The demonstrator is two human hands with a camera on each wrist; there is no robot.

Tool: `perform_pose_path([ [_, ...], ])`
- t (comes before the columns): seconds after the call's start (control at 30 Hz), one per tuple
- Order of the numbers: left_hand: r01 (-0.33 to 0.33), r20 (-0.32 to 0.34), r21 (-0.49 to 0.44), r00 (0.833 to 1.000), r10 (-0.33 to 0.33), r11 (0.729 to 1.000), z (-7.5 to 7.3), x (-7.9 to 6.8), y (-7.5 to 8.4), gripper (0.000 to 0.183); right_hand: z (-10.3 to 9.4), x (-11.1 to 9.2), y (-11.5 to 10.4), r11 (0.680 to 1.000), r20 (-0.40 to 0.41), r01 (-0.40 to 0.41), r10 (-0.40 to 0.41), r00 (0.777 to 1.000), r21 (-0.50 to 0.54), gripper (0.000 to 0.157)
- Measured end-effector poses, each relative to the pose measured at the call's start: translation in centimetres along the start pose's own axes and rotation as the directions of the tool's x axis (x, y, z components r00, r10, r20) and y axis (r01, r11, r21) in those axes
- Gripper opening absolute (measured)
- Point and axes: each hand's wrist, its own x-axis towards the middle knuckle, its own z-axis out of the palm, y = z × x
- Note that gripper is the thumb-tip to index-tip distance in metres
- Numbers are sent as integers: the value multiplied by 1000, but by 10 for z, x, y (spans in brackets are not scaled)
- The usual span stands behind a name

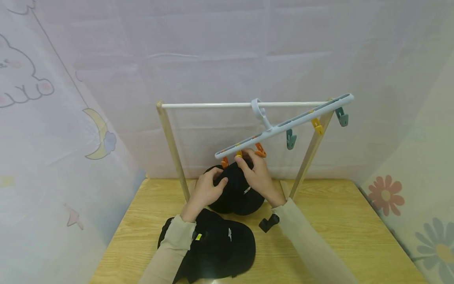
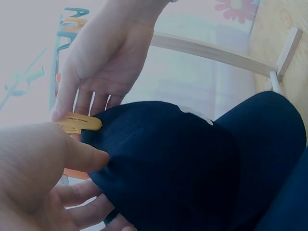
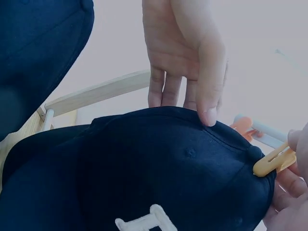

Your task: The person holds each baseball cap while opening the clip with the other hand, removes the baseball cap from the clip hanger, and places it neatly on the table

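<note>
A black cap (image 1: 241, 195) with a small white mark hangs below the left end of a pale blue clip hanger (image 1: 301, 118). My left hand (image 1: 205, 190) grips the cap's edge, thumb on the near side and fingers behind it in the right wrist view. With thumb and fingers, my right hand (image 1: 260, 177) pinches a yellow clip (image 1: 239, 154) of the hanger. The tip of that yellow clip (image 3: 269, 163) sits on the top of the cap (image 3: 159, 163) in the right wrist view. An orange clip (image 1: 225, 162) hangs just left of it.
The hanger hooks over a white rod (image 1: 205, 105) on a wooden stand (image 1: 172, 146) and tilts down to the left. Other clips, such as a green clip (image 1: 291, 139), hang farther right. More black caps (image 1: 223, 246) lie on the wooden table (image 1: 330, 221) in front.
</note>
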Motion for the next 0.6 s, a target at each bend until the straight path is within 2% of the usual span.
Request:
perform_pose_path([
  [0.3, -34, 23, -35, 999, 34, 999, -1, -1, 8, 22, -1, 2, -1, 999, -23, -39, 38, 999, -17, 28],
  [0.47, -49, 15, -7, 999, 50, 999, -1, -1, 13, 25, -1, 3, -3, 999, -28, -40, 39, 999, -31, 28],
  [0.6, -54, 20, -19, 998, 55, 998, -1, 0, 20, 29, 0, 3, -5, 999, -37, -38, 36, 999, -34, 29],
])
